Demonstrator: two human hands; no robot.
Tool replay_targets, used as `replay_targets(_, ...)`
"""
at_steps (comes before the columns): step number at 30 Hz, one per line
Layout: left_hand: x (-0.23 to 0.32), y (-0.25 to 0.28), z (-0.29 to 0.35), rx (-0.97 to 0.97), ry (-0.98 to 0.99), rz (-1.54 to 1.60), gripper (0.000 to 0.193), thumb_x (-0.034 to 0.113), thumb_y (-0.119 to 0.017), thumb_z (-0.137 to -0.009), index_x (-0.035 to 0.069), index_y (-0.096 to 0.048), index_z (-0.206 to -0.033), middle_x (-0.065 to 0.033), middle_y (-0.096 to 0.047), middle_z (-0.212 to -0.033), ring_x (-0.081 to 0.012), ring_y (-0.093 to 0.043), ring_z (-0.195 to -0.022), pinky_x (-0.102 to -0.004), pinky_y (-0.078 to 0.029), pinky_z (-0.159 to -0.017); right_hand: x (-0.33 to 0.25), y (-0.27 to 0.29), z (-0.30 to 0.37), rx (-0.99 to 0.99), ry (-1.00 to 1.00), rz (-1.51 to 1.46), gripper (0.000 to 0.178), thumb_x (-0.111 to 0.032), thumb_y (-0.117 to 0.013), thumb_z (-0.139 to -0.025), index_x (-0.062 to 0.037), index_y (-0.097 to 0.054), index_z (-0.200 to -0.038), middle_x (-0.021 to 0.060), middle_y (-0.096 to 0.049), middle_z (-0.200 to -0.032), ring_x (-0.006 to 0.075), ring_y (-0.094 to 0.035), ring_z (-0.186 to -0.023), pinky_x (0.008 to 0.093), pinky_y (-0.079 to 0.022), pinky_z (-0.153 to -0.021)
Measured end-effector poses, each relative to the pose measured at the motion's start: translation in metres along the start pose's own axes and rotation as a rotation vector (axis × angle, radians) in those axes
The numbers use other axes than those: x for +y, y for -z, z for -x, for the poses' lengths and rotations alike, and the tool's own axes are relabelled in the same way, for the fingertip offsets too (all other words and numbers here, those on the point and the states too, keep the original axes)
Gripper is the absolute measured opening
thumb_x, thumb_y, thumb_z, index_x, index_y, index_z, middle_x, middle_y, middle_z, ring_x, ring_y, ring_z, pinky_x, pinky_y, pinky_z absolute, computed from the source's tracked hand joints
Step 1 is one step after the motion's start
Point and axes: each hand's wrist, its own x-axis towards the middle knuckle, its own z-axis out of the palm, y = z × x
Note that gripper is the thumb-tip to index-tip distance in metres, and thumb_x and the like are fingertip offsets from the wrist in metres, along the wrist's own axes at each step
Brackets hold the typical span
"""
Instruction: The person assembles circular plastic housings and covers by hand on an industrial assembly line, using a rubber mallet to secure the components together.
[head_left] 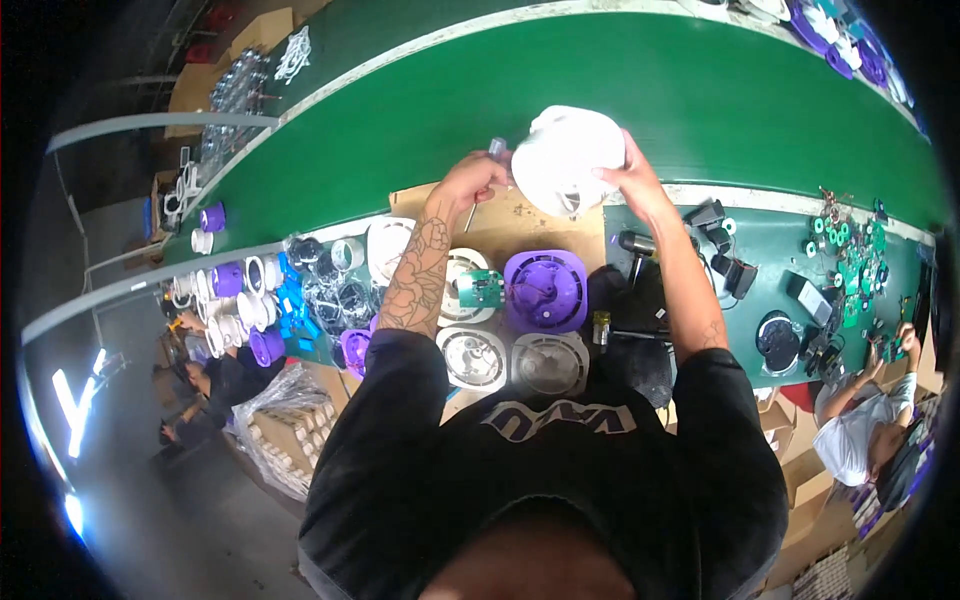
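Over the near edge of the green belt, my right hand [635,180] grips a white rounded plastic housing [568,150] by its right side, thumb on the near face. An opening with inner parts shows at the housing's lower end. Just left of it, my left hand [474,180] is closed around a screwdriver [497,147]; its handle end sticks out above the fist and a thin shaft points down toward me. Below lie a purple base [545,290] with wires inside, a green circuit board [481,288], and white bases [472,358] nearby.
The green conveyor belt [400,120] runs across the far side. Left are clear-wrapped black parts [340,290] and blue pieces [294,305]. Right lie a dark power tool [637,245], black boxes [738,272] and green boards [860,265]. Another person [865,430] works at far right, others at left.
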Motion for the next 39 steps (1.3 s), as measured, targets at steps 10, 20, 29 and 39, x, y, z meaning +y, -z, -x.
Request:
replay_targets(10, -0.048, 0.026, 0.006, -0.026, 0.051, -0.745, 0.044, 0.009, -0.059, -0.069, 0.012, -0.064, -0.112, -0.0039, -0.058, -0.066, -0.0108, -0.046, -0.043, -0.0266, -0.032, -0.035, 0.03, -0.059, 0.065, -0.561, 0.505, 1.727, 0.056, -0.011, -0.066, -0.07, -0.0178, -0.057, -0.124, 0.0097, -0.054, -0.129, 0.0295, -0.051, -0.119, 0.0522, -0.039, -0.096)
replay_targets(20, -0.056, 0.003, 0.1, 0.21, -0.365, -0.021, 0.037, -0.001, -0.05, -0.077, -0.004, -0.06, -0.113, -0.0123, -0.067, -0.094, -0.0159, -0.061, -0.078, -0.0217, -0.041, -0.048, 0.044, -0.12, 0.048, -0.329, 0.196, 1.871, 0.079, -0.027, -0.075, -0.072, -0.0082, -0.038, -0.139, 0.0172, -0.051, -0.124, 0.034, -0.047, -0.12, 0.0492, -0.04, -0.096)
replay_targets(29, -0.053, -0.018, 0.169, 0.186, -0.486, 0.671, 0.024, 0.016, -0.056, -0.091, 0.004, -0.053, -0.112, -0.0138, -0.062, -0.108, -0.0199, -0.056, -0.092, -0.0324, -0.045, -0.079, 0.002, -0.05, 0.077, 0.288, 0.645, 1.096, 0.08, -0.017, -0.072, -0.066, -0.0075, -0.038, -0.138, 0.0238, -0.048, -0.121, 0.0364, -0.055, -0.103, 0.0415, -0.047, -0.091)
replay_targets(39, -0.052, -0.071, 0.087, 0.228, -0.729, 0.355, 0.016, -0.003, -0.054, -0.091, 0.003, -0.05, -0.105, -0.0152, -0.059, -0.115, -0.0195, -0.062, -0.093, -0.0321, -0.052, -0.086, 0.027, 0.037, 0.292, 0.35, -0.273, 1.808, 0.04, -0.026, -0.068, -0.079, -0.0071, -0.057, -0.112, 0.0162, -0.059, -0.108, 0.0321, -0.055, -0.106, 0.0487, -0.042, -0.09)
